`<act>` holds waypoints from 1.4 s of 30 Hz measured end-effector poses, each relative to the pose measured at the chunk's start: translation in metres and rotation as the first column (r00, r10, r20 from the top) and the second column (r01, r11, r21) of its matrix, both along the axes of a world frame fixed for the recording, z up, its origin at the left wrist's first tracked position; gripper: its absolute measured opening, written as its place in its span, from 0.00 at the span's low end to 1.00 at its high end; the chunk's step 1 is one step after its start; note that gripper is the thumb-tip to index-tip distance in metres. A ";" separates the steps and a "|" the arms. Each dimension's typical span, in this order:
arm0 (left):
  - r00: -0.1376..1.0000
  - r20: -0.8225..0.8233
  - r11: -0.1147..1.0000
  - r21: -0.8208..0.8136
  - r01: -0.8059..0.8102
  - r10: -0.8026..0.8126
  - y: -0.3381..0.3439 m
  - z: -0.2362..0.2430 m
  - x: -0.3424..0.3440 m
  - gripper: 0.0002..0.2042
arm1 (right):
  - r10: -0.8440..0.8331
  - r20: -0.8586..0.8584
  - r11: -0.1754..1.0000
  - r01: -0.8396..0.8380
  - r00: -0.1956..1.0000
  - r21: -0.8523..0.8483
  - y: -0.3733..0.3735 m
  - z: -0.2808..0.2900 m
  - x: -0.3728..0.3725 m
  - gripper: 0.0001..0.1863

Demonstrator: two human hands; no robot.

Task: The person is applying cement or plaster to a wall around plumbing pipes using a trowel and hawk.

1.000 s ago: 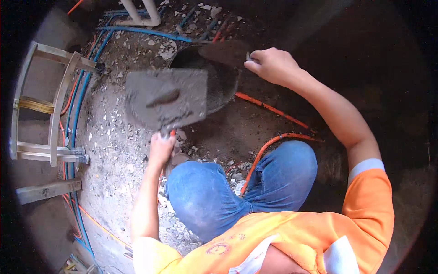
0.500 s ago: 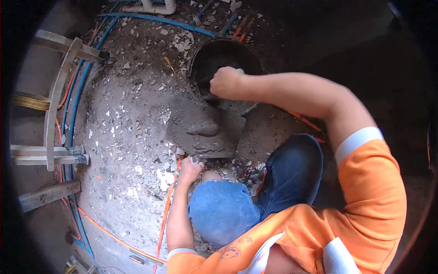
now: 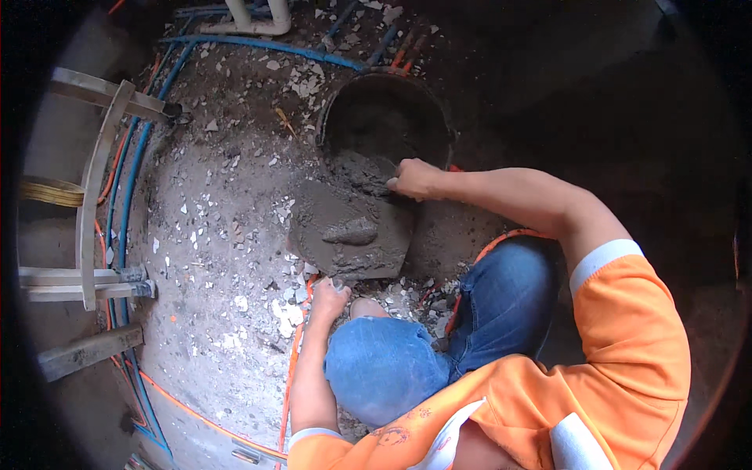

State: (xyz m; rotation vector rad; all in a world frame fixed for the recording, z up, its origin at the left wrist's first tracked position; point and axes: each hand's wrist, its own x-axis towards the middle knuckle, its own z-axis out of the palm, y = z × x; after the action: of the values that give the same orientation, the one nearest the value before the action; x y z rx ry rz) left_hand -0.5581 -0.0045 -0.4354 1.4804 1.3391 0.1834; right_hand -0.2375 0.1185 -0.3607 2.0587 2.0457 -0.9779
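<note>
My right hand (image 3: 413, 179) is closed round the handle of a trowel, mostly hidden by the fist. A heap of wet grey mortar (image 3: 359, 171) lies at the near rim of a round dark bucket (image 3: 322, 117), just left of that hand; the trowel's blade is hard to make out in it. Nearer to me is a flat board (image 3: 389, 265) spread with mortar, with a thicker lump (image 3: 350, 230) in its middle. My left hand (image 3: 332, 296) is closed beside the board's near edge, by my knee; what it grips is hidden.
Broken white chips (image 3: 287, 312) litter the rough floor. Blue pipes (image 3: 266, 48) run behind the bucket and down the left, with orange conduit (image 3: 291, 368) beside my left forearm. A wooden frame (image 3: 102, 180) stands at left, a white pipe (image 3: 254, 27) at the far side.
My right hand has come back from over the bucket toward me and slightly right, and mortar now shows at the near rim. My left hand stays almost in place.
</note>
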 end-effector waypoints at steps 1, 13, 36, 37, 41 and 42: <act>0.996 -0.087 0.999 0.043 0.010 -0.006 -0.002 0.010 0.002 0.15 | -0.284 -0.142 0.942 0.248 0.948 -0.226 -0.001 0.003 -0.007 0.19; 0.996 -0.059 0.997 0.047 0.068 -0.065 -0.009 0.063 0.024 0.15 | -0.601 -0.600 0.800 0.395 0.528 -0.452 -0.005 0.040 0.013 0.21; 0.902 0.432 0.973 -0.209 0.096 0.004 0.079 0.191 0.290 0.08 | -0.266 -0.187 0.806 0.325 0.946 0.495 -0.130 0.184 0.103 0.11; 0.910 0.415 0.973 -0.207 0.101 -0.007 0.076 0.198 0.291 0.08 | -0.264 -0.199 0.794 0.330 0.944 0.510 -0.138 0.198 0.108 0.12; 0.915 0.386 0.972 -0.148 0.184 -0.114 0.071 0.209 0.301 0.07 | -0.296 -0.092 0.529 0.243 0.951 0.813 -0.199 0.211 0.170 0.20; 0.925 0.344 0.973 -0.102 0.206 -0.160 0.069 0.211 0.301 0.06 | -0.323 -0.030 0.545 0.211 0.946 0.811 -0.207 0.219 0.181 0.19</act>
State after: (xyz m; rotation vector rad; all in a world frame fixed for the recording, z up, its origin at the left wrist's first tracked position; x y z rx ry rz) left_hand -0.2571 0.0647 -0.2245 1.3781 0.9163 0.2076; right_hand -0.0568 -0.0890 -0.1419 2.8042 2.4063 0.2199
